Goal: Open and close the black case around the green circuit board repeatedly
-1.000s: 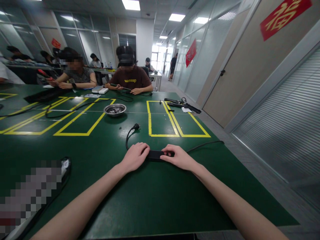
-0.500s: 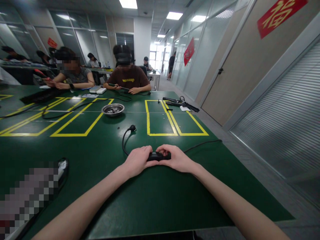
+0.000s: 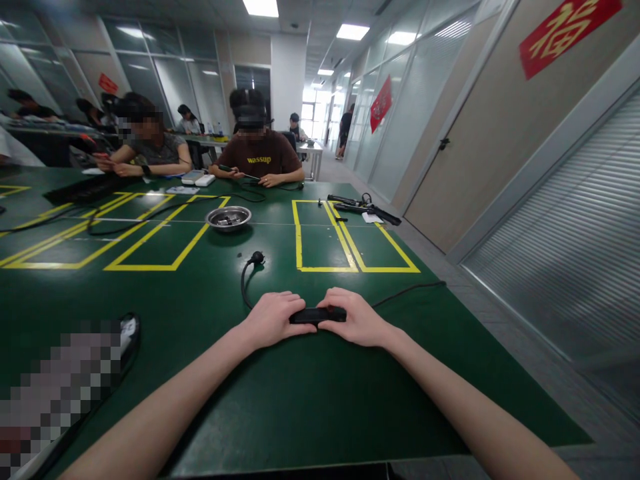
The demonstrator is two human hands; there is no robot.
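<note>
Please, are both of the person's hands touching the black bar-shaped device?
Touching. The head view shows the left hand and the right hand gripping opposite ends of the black device, without visible gap.

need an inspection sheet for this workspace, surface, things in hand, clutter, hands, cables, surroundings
Surface: green table, marked with yellow tape.
Things in hand: black bar, partly covered by fingers.
Clutter: metal bowl holding small pieces; black parts at far right.
Hands: left hand and right hand grip the bar's opposite ends.
Cables: plug on a curved cord; another cable right of the hands.
Surroundings: person in brown seated opposite; door at right.
</note>
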